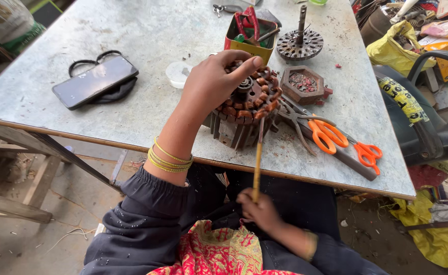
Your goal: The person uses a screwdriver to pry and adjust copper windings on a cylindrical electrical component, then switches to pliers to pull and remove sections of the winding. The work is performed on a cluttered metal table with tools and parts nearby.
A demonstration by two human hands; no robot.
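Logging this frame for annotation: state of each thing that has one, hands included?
left hand: resting on top of the wound stator, gripping it
wound stator: tilted at the table's near edge
right hand: closed around the stick
stick: tip against the stator's coils
phone: screen dark, flat
orange scissors: lying flat, blades closed
yellow tin: open, holding tools

Bright even daylight, sharp, soft shadows
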